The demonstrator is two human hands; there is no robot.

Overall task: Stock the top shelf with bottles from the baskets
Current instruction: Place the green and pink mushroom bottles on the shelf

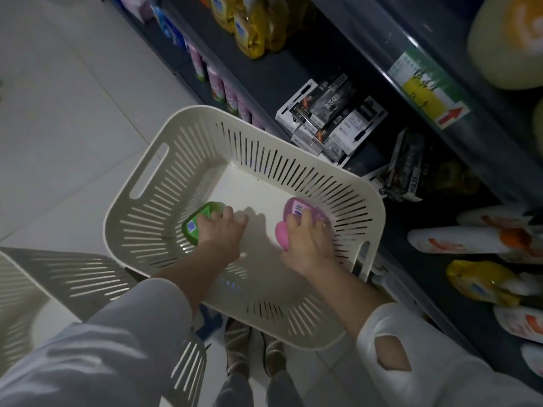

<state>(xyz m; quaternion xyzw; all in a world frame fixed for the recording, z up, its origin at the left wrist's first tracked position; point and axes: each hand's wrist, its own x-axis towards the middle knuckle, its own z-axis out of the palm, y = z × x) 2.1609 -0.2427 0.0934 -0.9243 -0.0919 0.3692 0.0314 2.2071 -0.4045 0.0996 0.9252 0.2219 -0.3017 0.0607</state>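
1. Head view, centre: a white slotted basket (191,111) stands on the pale tiled floor (67,118), just beside the dark shelving (411,33); two bottles lie on its bare bottom, well apart.
2. Head view, hands: the left hand (223,230) reaches into the basket with its fingers curled over the green bottle (195,223), gripping it near the left wall; the right hand (305,239) has its fingers curled over the pink bottle (296,210), gripping it near the right wall.
3. Head view, surroundings: a second slotted basket (88,277) sits at lower left, touching or nearly touching the first; yellow bottles (249,27) and black-and-white boxes (329,113) occupy the shelves; a green-and-yellow price label (429,92) marks a shelf edge; sandalled feet (252,356) show below the basket.
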